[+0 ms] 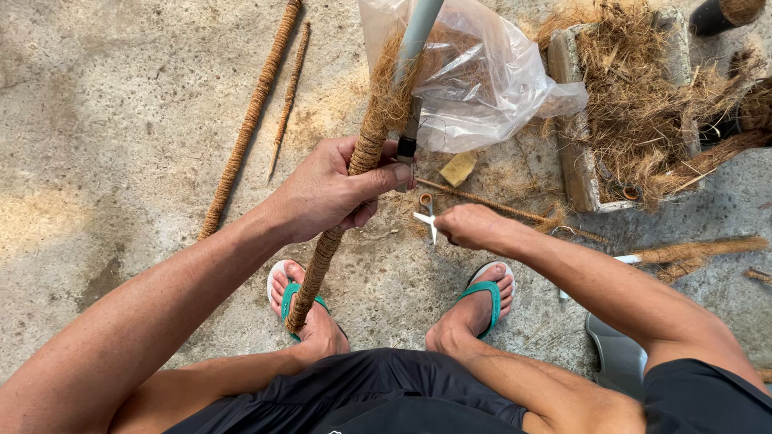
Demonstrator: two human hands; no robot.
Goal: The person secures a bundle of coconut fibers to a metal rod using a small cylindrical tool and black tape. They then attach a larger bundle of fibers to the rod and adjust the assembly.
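The grey pipe (420,32) runs out of the top edge, so its upper end is unseen. The left hand (326,193) covers the stretch of coir-wrapped pole (322,257) it grips. The right hand (474,227) is curled over whatever it holds; only a small pale tip (426,219) shows to its left, too small to identify. The clear plastic bag (482,72) is cut off at the top. The trough of loose fibre (635,104), far right, hides its own contents. A dark pot (716,14) is cropped at the corner.

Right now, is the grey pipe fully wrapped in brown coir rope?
No. The grey pipe is bare above the left hand; coir rope covers the lower part.
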